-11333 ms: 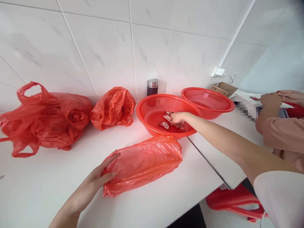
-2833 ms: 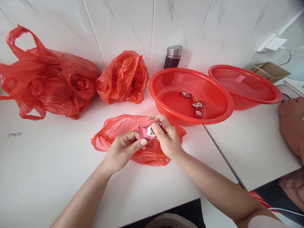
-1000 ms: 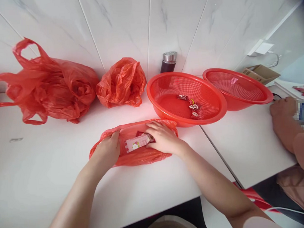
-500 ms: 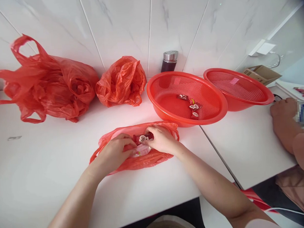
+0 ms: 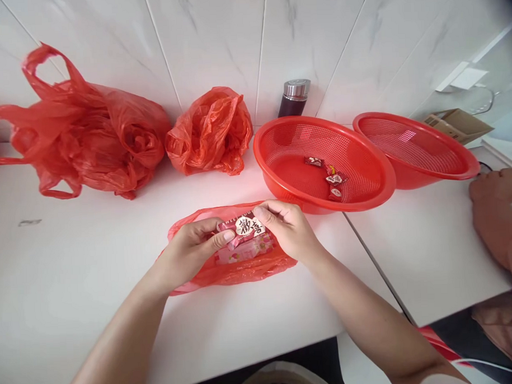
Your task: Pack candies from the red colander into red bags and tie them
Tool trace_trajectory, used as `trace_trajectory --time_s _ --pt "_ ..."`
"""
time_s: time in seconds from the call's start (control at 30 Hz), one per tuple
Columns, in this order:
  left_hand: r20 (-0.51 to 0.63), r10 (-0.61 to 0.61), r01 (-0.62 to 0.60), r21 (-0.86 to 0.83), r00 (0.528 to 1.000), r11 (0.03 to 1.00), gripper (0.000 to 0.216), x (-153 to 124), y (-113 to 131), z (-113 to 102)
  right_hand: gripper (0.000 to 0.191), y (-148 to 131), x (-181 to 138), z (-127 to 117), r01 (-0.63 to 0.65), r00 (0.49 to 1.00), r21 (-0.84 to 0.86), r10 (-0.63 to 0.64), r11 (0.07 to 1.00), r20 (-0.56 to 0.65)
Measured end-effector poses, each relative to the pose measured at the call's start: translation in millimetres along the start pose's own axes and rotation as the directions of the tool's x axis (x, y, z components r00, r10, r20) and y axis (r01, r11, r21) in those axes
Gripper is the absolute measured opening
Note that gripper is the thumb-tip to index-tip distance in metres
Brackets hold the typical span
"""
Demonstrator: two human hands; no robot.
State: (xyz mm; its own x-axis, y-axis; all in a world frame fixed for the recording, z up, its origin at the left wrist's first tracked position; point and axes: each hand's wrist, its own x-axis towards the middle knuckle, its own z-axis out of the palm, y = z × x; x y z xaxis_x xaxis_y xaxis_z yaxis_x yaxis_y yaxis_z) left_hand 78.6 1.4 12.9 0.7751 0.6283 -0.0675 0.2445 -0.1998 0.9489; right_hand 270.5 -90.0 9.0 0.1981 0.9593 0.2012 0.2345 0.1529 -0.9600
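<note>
Both hands are holding up a dark red packet (image 5: 249, 226), printed side up, above the mouth of an open red plastic bag (image 5: 254, 273) on the near part of the worktop (image 5: 74, 277). The left hand (image 5: 194, 247) has its fingers (image 5: 209, 226) and thumb closed on the left end; the right hand (image 5: 291, 227) pinches the far right corner, its fingers bent rather than spread. A paler pink packet (image 5: 243, 253) lies below, inside the bag. Beyond, to the right, a red basin (image 5: 281, 194) holds a few small wrapped pieces (image 5: 334, 180). The step in hand looks like handling the packet between two grips; the next move seems to call for one hand's steady hold while the other's loosens.
</note>
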Motion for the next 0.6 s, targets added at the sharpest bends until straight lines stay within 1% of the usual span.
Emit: trace_trajectory --time_s 0.13,0.27,0.37,0.43,0.5,0.53,0.6 --pt "0.036 0.026 -0.023 -0.096 0.999 0.995 0.028 -0.2 0.0 0.1 0.040 -1.3 -1.2 1.8 -0.023 0.999 0.042 0.024 0.999 -0.024" --pt "0.070 0.021 -0.013 -0.112 0.997 0.994 0.033 -0.1 -0.6 0.1 0.042 -3.1 -1.2 2.1 -0.014 0.999 0.038 0.016 0.999 -0.037" --pt "0.054 -0.017 0.023 -0.107 0.998 0.994 0.035 -0.4 1.3 -0.3 0.042 -2.3 -0.3 1.7 0.002 0.999 0.020 -0.002 1.000 -0.032" --pt "0.021 -0.039 0.040 -0.071 0.999 0.997 0.038 -0.3 3.0 -1.0 0.043 0.6 0.4 2.6 0.013 1.000 -0.013 -0.013 1.000 -0.019" --pt "-0.018 -0.056 0.056 -0.002 0.998 0.998 0.040 0.3 2.8 -1.6 0.038 4.3 -0.1 4.8 0.027 0.999 -0.058 -0.030 0.998 -0.043" --pt "-0.033 -0.067 0.068 0.044 0.997 0.997 0.041 1.0 1.6 -1.9 0.034 5.6 -1.1 6.1 0.044 0.995 -0.089 -0.051 0.995 -0.083" --pt "-0.066 -0.108 0.117 0.163 0.992 0.980 0.043 2.7 -3.3 -1.9 0.025 4.5 -5.1 7.4 0.110 0.973 -0.160 -0.139 0.981 -0.183"
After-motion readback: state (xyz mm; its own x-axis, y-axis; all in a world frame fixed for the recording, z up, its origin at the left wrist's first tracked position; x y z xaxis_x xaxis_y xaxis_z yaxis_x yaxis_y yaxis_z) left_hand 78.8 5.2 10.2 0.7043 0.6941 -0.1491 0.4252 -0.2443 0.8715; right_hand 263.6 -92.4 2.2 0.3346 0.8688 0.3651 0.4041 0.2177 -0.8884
